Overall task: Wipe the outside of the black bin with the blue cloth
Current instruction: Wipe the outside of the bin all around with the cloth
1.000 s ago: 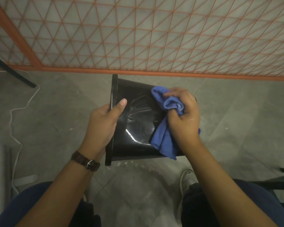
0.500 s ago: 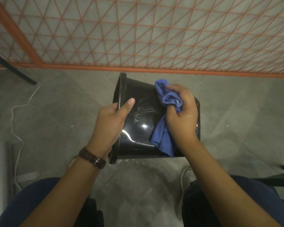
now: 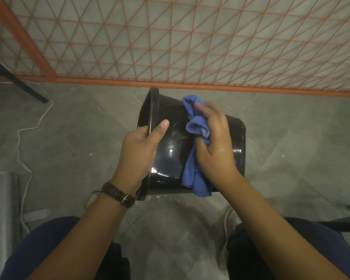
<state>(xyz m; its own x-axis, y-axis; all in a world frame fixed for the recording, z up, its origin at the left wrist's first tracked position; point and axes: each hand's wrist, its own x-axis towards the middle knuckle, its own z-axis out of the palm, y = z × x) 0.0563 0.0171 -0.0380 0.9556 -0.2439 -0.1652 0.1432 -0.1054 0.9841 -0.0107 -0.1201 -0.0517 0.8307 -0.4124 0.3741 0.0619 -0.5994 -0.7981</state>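
The glossy black bin [image 3: 170,158] is held on its side above the floor, its rim to the left and its base to the right. My left hand [image 3: 138,150] grips the rim, thumb lying on the outer wall. My right hand [image 3: 214,144] presses the bunched blue cloth [image 3: 194,158] against the bin's upper side; the fingers are blurred. The cloth's loose end hangs down past the bin's lower edge. Wet streaks show on the wall between my hands.
An orange lattice fence [image 3: 190,47] runs across the back on the grey tiled floor. A white cable [image 3: 24,138] trails at left beside a dark stand leg [image 3: 18,83]. A grey object [image 3: 0,209] sits at lower left. My knees and a shoe [image 3: 230,221] are below.
The bin has turned so more of its rim and base show. My right hand has slid the cloth up toward the far side of the wall.
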